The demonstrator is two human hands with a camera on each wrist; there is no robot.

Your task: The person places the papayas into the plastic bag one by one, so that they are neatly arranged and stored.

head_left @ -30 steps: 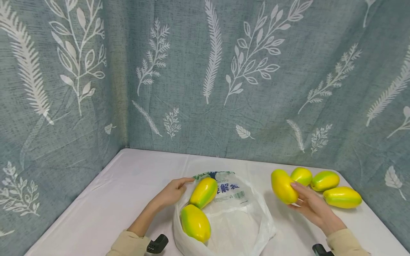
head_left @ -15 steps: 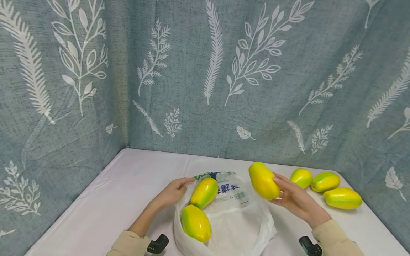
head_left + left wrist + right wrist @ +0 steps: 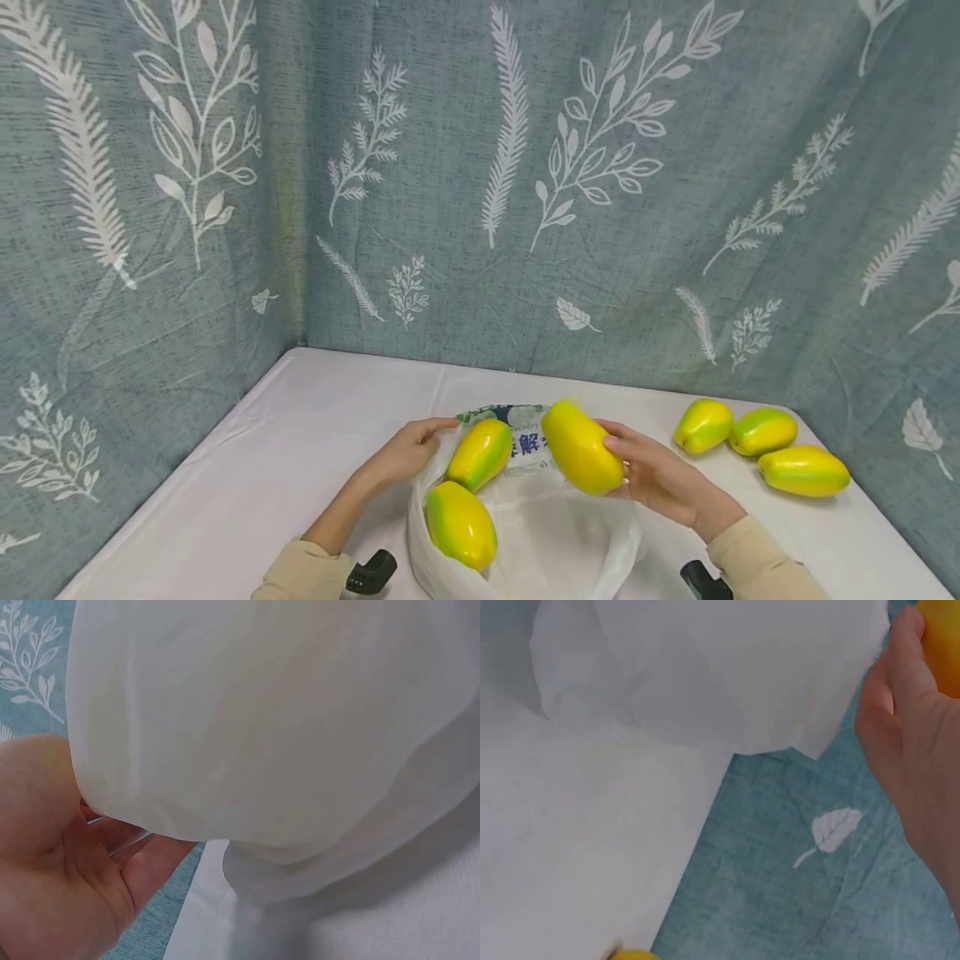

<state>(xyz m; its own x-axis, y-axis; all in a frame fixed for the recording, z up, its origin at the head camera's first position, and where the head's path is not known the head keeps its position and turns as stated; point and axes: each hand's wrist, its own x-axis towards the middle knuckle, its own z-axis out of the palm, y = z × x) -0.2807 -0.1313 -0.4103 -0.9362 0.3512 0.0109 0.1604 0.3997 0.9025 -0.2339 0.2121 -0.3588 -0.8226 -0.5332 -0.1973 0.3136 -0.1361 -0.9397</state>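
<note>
The right hand [image 3: 660, 479] is gripping a yellow-green fruit [image 3: 581, 450], its fingers closed around the side facing the table's right edge, while the left hand [image 3: 405, 454] is holding the rim of a white plastic bag [image 3: 540, 525], some fingertips hiding behind the plastic in the left wrist view. Nearest, by the table's near edge, two beige sleeves [image 3: 307, 571] are showing, each with a black device [image 3: 371, 572] beside it. The bag is standing between the hands toward that same edge, its mouth gaping upward. Inside, along the wall facing the table's left edge, a nearer fruit [image 3: 461, 525] is lying just beside a farther fruit [image 3: 480, 454]. The gripped fruit is hanging over the bag's mouth, tilting, its upper end leaning toward the table's left edge and partly covering the blue lettering [image 3: 523, 444]. Close to the far right corner of the table [image 3: 337, 400], three more fruits [image 3: 804, 472] are resting in a loose cluster, one lying nearer than the other two. Beyond the far edge, a blue-green curtain [image 3: 442, 167] is hanging, its white leaf patterns spreading across the cloth.
</note>
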